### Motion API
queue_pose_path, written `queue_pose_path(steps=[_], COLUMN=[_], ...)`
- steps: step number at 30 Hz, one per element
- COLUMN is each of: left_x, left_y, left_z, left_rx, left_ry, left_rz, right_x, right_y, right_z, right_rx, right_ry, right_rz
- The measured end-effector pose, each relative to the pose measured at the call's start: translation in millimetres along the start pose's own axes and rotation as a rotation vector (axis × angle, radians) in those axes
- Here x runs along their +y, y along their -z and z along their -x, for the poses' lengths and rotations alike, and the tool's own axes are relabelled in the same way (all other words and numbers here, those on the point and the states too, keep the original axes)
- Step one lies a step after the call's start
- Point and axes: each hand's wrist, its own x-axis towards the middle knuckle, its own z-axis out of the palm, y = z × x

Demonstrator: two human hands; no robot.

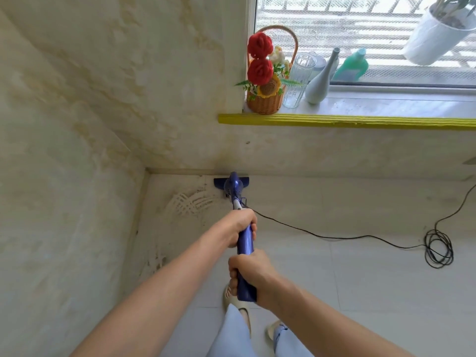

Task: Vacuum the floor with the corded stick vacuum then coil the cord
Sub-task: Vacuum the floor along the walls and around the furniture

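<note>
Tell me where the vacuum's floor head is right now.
In the head view, the blue floor head sits on the floor against the wall's base under the yellow-edged windowsill, near the left corner, straight ahead of both hands.

A windowsill [386, 105] with a yellow edge strip [347, 121] runs across at two o'clock. On it, at one o'clock, stand a wicker basket [264, 104] of red flowers [260, 59], a clear ribbed glass [296, 81] and a pale slender vase [320, 83]. A white plant pot [435, 38] sits farther right.
</note>
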Motion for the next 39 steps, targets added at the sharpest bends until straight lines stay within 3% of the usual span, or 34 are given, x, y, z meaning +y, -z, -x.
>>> queue_pose_path(steps=[7, 13, 19, 25, 31, 39], left_x=[33.1, 4.7, 43.8, 19.5, 46.3, 13.7], left_y=[8.2, 1.4, 12.7, 6.3, 31.0, 19.8], left_z=[-10.4, 1.2, -8.0, 4.0, -5.3, -14.3], left_rx=[0.040, -0.008, 0.039, -0.017, 0.011, 0.012], left_ry=[-0.023, 0.019, -0.021, 0.019, 0.007, 0.001], left_rz=[-0.066, -0.010, -0.074, -0.035, -0.033, -0.054], right_x=[-30.7, -6.9, -45.2, -24.4, -50.5, -12.5], right_y=[-8.9, -1.2, -11.0, -6.7, -25.0, -21.0], right_z=[-11.0, 4.2, -5.5, 12.8, -3.0, -9.6], right_rx=[-0.019, -0.014, -0.019, -0.019, -0.025, -0.003], right_ry=[0.083, 0.005, 0.065, 0.019, 0.066, 0.049], right_rz=[-0.080, 0.008, -0.042, -0.002, 0.025, -0.008])
